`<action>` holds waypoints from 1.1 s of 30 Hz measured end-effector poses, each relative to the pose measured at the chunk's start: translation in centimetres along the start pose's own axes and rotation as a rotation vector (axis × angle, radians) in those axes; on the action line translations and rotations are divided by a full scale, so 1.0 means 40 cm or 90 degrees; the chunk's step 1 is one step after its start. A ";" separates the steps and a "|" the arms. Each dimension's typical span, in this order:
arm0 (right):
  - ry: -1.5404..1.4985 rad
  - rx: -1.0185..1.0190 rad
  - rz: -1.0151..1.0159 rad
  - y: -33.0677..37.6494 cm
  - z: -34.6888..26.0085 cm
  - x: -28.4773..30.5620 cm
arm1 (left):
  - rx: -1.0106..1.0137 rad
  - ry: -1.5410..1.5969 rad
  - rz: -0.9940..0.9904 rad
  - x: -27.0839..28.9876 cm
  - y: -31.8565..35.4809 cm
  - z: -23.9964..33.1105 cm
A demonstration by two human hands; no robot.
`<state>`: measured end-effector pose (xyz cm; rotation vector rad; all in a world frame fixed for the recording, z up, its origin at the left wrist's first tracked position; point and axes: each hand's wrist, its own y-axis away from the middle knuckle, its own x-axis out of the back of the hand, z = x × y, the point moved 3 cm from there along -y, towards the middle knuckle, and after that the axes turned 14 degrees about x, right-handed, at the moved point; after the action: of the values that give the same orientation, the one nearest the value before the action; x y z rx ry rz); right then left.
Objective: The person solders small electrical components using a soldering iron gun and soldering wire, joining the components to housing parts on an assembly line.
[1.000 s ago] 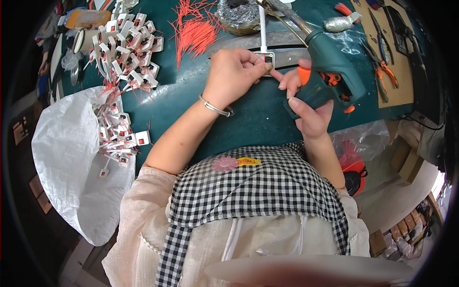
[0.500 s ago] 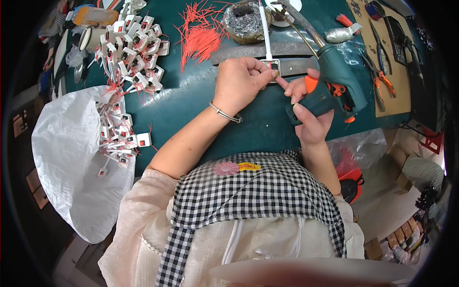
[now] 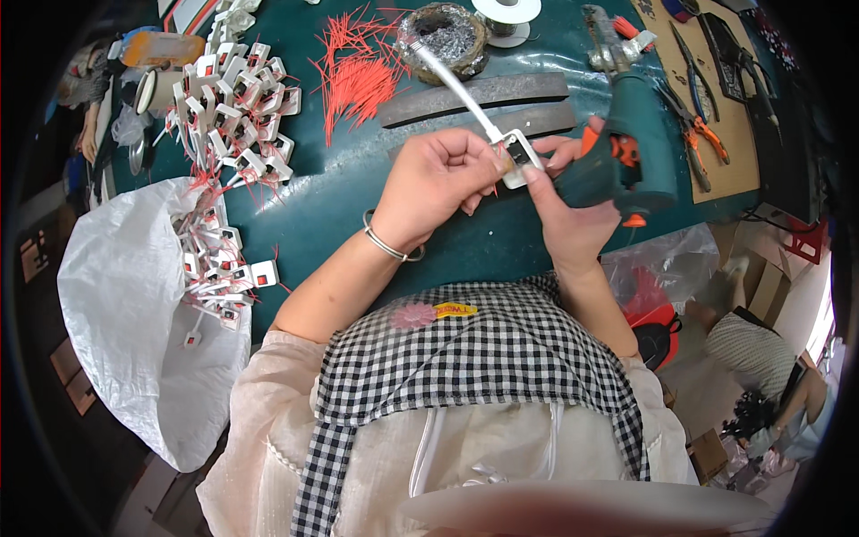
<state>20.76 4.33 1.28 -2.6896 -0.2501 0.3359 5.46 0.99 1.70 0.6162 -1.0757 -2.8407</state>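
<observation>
Both hands meet at a small white plastic frame with a dark part inside and a long white stem slanting up to the left. My left hand is closed, thumb and fingers pinching at the frame's left side; a short bit of red wire shows below its fingertips. My right hand keeps a teal and orange soldering gun against its palm and fingers, while its thumb presses the frame's right edge. The gun's front end, pointing away from me, is blurred.
Red wires lie piled beyond my left hand. Near them stand a ring-shaped pot with silvery residue, grey bars and a white spool. Finished-looking white pieces heap at left above a white sack. Orange-handled pliers lie right.
The white frame has come up off the grey bars toward me, its stem now tilted left. My right thumb has moved from the gun onto the frame; the gun has swung more upright.
</observation>
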 end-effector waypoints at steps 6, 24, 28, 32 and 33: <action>0.086 -0.017 0.048 -0.007 -0.006 0.014 | -0.430 -0.530 0.289 -0.012 0.038 0.006; 0.031 -0.050 0.058 0.002 -0.014 0.021 | -0.739 -0.892 0.056 -0.051 0.061 0.085; 0.032 -0.064 0.058 0.006 -0.017 0.021 | -0.710 -0.937 0.016 -0.065 0.053 0.099; 0.060 -0.074 0.019 0.009 -0.021 0.021 | -0.701 -0.944 -0.030 -0.077 0.048 0.111; 0.067 -0.084 0.027 0.010 -0.022 0.022 | -0.699 -0.944 -0.031 -0.075 0.044 0.112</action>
<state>21.90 3.84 1.73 -2.8356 -0.1897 0.1959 6.34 2.99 6.93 -1.6179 0.7433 -2.9109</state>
